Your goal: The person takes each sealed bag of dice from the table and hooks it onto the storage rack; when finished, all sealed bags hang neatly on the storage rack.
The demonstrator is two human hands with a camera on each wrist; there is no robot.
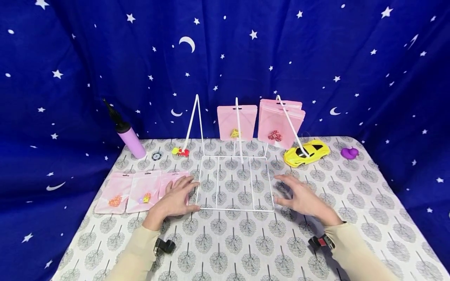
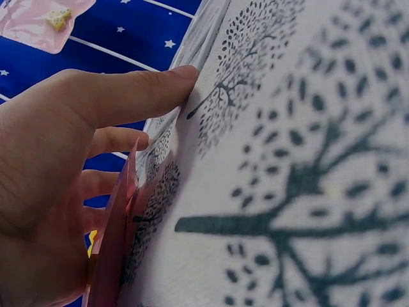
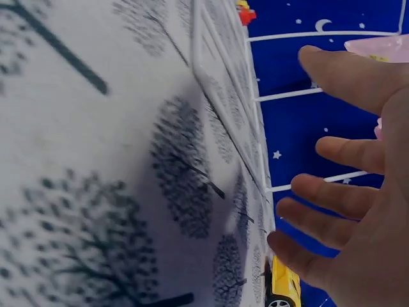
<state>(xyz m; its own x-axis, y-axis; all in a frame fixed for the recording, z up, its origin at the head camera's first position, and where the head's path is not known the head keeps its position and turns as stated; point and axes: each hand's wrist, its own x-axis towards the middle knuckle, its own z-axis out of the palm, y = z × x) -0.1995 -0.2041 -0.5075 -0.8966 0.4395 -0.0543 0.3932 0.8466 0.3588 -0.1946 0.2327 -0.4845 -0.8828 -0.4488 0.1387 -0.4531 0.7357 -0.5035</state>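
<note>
A white wire rack point(image 1: 237, 210) with three raised prongs stands on the table. One pink zip bag point(image 1: 226, 119) with yellow dice hangs from its middle prong. More than one pink bag point(image 1: 270, 121), the front one showing red dice, hangs on the right prong. My left hand point(image 1: 175, 197) is at the rack's left side, fingers spread, thumb by the front corner; contact is unclear. Beneath that hand lies a partly covered pink bag point(image 1: 168, 180). On the rack's right, my right hand point(image 1: 304, 198) hovers with fingers extended, holding nothing, apart from the wire in the right wrist view.
Two pink bags point(image 1: 117, 185) with dice lie at left. Behind them are a purple hand pump point(image 1: 131, 142), a round chip point(image 1: 156, 156) and a small red-yellow toy point(image 1: 181, 152). A yellow toy car point(image 1: 306, 153) and purple duck point(image 1: 349, 153) sit at right. Blue curtain hangs behind.
</note>
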